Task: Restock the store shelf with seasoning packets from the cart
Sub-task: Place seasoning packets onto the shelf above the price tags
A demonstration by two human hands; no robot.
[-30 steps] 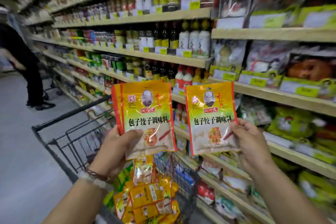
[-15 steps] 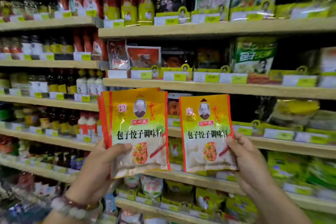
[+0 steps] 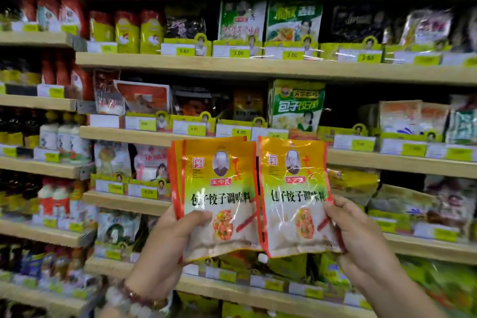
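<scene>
Wooden shelves [image 3: 258,70] now fill my view; the cart has dropped out. My left hand [image 3: 165,248] grips a small stack of seasoning packets [image 3: 216,196], several red edges showing; my right hand [image 3: 361,235] pinches one single packet [image 3: 296,196] beside it.

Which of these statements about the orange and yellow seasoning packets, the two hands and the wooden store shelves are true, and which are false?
1. The left hand holds more than one orange and yellow seasoning packet. True: red edges of further packets show behind the front one.
2. The right hand is empty. False: it holds a single matching packet by its right edge.
3. Both front packets are held upright, print facing the camera. True.
4. The left wrist is bare. False: a beaded bracelet is on it.
5. The wooden store shelves carry yellow price tags. True.
6. The right-hand packet already stands on a shelf. False: it is in the air, in front of the shelves.
</scene>
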